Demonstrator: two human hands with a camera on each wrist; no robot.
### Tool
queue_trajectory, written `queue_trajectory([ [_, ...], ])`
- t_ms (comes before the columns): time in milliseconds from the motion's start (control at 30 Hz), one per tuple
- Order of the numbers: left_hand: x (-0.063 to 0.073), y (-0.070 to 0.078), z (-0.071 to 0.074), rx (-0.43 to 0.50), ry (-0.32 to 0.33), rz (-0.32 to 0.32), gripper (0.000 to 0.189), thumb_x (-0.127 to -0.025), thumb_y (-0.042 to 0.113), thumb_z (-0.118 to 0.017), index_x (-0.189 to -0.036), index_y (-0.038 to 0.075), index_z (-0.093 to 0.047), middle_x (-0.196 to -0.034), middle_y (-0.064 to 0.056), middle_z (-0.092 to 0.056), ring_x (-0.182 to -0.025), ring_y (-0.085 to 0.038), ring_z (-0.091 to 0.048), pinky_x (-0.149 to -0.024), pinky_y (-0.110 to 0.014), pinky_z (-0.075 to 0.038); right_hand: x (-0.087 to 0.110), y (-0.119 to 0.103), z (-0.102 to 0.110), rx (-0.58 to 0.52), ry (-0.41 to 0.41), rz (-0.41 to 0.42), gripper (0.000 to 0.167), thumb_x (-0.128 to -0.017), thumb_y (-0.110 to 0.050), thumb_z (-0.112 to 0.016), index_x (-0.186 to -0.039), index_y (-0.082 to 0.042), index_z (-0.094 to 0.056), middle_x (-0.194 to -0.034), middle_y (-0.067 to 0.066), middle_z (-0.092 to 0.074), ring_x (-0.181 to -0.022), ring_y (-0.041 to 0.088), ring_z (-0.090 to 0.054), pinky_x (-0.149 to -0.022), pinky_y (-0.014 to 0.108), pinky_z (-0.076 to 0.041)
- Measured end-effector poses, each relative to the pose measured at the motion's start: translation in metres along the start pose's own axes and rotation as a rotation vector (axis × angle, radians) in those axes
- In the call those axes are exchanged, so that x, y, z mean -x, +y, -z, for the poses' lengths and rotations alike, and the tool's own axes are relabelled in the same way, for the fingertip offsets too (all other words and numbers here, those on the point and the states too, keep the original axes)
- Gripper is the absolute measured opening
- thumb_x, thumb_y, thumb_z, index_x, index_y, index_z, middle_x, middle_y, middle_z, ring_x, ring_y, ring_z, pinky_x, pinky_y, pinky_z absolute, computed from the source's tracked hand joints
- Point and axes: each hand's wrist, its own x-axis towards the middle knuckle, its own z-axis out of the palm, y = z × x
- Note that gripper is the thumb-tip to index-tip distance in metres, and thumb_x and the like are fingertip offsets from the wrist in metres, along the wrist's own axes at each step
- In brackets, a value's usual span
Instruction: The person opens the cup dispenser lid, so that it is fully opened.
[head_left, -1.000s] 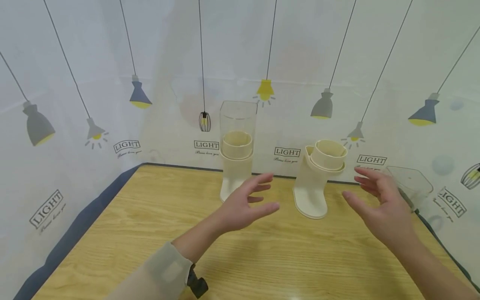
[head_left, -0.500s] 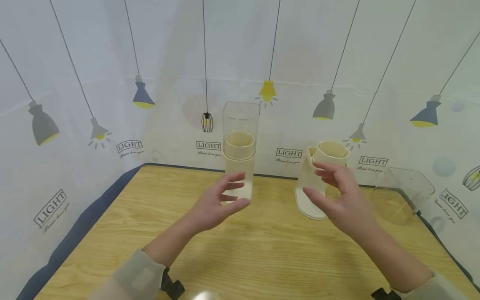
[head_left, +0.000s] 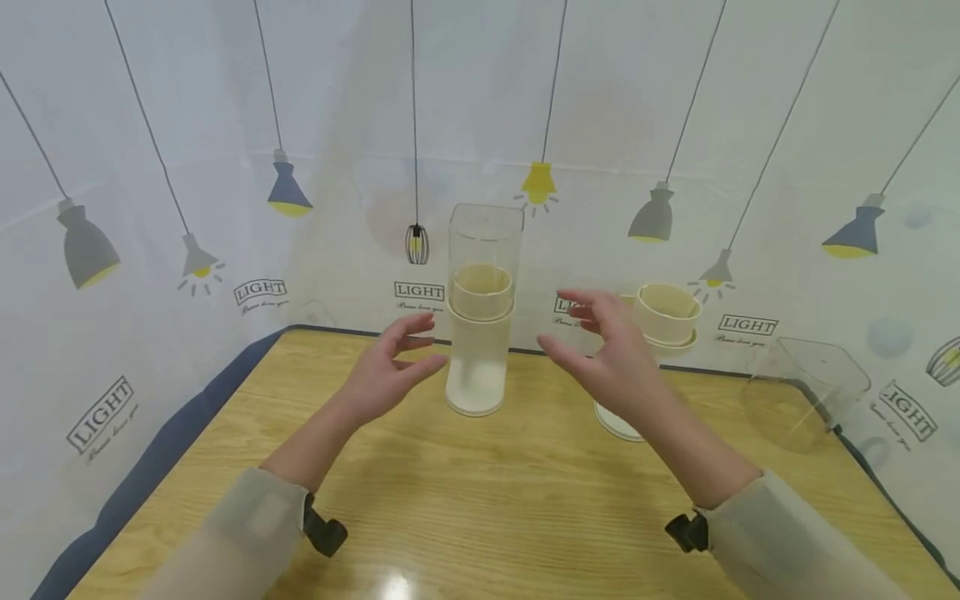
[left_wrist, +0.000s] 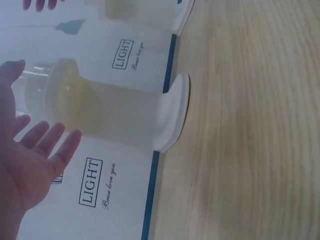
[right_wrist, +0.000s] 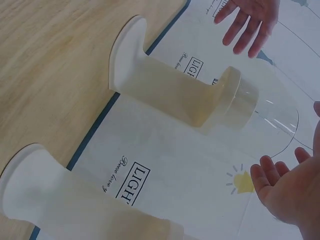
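On both sides of the left stand (head_left: 477, 367), the fingers of the left hand (head_left: 386, 367) and the right hand (head_left: 618, 358) are extended in a slight curve, with each thumb set apart from its fingertips. Each hand is bare of any object. The palms face each other across the stand. The left hand is just beside the stand; the right hand is near it, with a visible gap.

The left stand is cream, upright, and placed on the wooden table (head_left: 450, 517) close to its far edge. A cream collar (head_left: 482, 304) forms its upper section. A clear container (head_left: 487, 229) rises upright above the collar; whether it fits inside or around the collar cannot be determined.

Behind the right hand is a second stand (head_left: 667, 321), partly hidden, also cream and collared. Farther right, a second clear container (head_left: 813, 396) is positioned near the table corner.

Light sleeves (head_left: 258, 517) with black wrist devices (head_left: 324, 529) cover the forearms. The backdrop (head_left: 315, 242) is white, printed with hanging lamps.
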Motion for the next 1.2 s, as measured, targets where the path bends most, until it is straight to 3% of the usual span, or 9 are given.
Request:
queue_trajectory([
  [200, -0.024, -0.008, 0.014, -0.021, 0.013, 0.014, 0.076, -0.105, 0.037, -0.076, -0.170, 0.019, -0.040, -0.171, -0.013, -0.047, -0.154, -0.037, -0.052, -0.118, -0.062, -0.052, -0.031, -0.005, -0.011, 0.003, -0.009, -0.031, 0.066, -0.101, -0.033, -0.080, -0.158, -0.013, -0.054, -0.161, 0.017, -0.046, -0.144, 0.035, -0.058, -0.122, 0.053, -0.049],
  [467, -0.063, -0.006, 0.018, -0.020, 0.008, 0.056, 0.089, -0.100, 0.044, -0.081, -0.172, 0.022, -0.034, -0.174, -0.011, -0.043, -0.159, -0.035, -0.047, -0.117, -0.065, -0.051, -0.065, -0.018, -0.022, 0.036, -0.012, -0.026, 0.072, -0.100, -0.041, -0.080, -0.162, -0.019, -0.051, -0.167, 0.017, -0.038, -0.148, 0.037, -0.051, -0.125, 0.055, -0.045],
  [667, -0.086, -0.005, 0.016, -0.040, -0.036, 0.065, 0.105, -0.095, 0.047, -0.085, -0.176, 0.024, -0.022, -0.180, -0.009, -0.032, -0.164, -0.034, -0.037, -0.123, -0.067, -0.044, -0.083, -0.020, -0.029, 0.094, -0.010, -0.033, 0.073, -0.101, -0.043, -0.078, -0.166, -0.025, -0.048, -0.176, 0.017, -0.026, -0.157, 0.041, -0.041, -0.125, 0.066, -0.041],
  [800, -0.097, -0.008, 0.012, -0.035, -0.088, 0.060, 0.112, -0.092, 0.043, -0.088, -0.177, 0.031, -0.015, -0.183, -0.005, -0.024, -0.169, -0.033, -0.028, -0.128, -0.067, -0.038, -0.093, -0.017, -0.035, 0.119, -0.007, 0.009, 0.068, -0.103, -0.041, -0.076, -0.165, -0.028, -0.050, -0.180, 0.014, -0.023, -0.165, 0.042, -0.030, -0.127, 0.070, -0.035],
  [933, -0.107, -0.008, 0.005, 0.006, -0.139, 0.026, 0.111, -0.090, 0.037, -0.090, -0.174, 0.041, -0.019, -0.182, 0.005, -0.025, -0.170, -0.031, -0.023, -0.129, -0.067, -0.036, -0.098, -0.016, -0.040, 0.127, -0.013, 0.050, 0.061, -0.105, -0.036, -0.074, -0.162, -0.026, -0.055, -0.180, 0.010, -0.028, -0.166, 0.042, -0.028, -0.128, 0.071, -0.034],
  [1033, -0.112, -0.005, 0.002, 0.028, -0.159, 0.007, 0.110, -0.090, 0.034, -0.091, -0.174, 0.040, -0.020, -0.180, 0.006, -0.029, -0.169, -0.031, -0.025, -0.128, -0.066, -0.038, -0.099, -0.016, -0.042, 0.122, -0.023, 0.055, 0.058, -0.106, -0.036, -0.073, -0.160, -0.024, -0.056, -0.180, 0.007, -0.030, -0.166, 0.041, -0.029, -0.129, 0.070, -0.034],
  [1200, -0.111, -0.004, -0.002, 0.005, -0.146, 0.035, 0.115, -0.090, 0.040, -0.091, -0.176, 0.035, -0.015, -0.178, 0.002, -0.033, -0.166, -0.033, -0.032, -0.125, -0.066, -0.042, -0.098, -0.015, -0.042, 0.143, -0.020, 0.048, 0.058, -0.106, -0.038, -0.073, -0.159, -0.023, -0.056, -0.179, 0.007, -0.032, -0.165, 0.036, -0.034, -0.130, 0.065, -0.036],
])
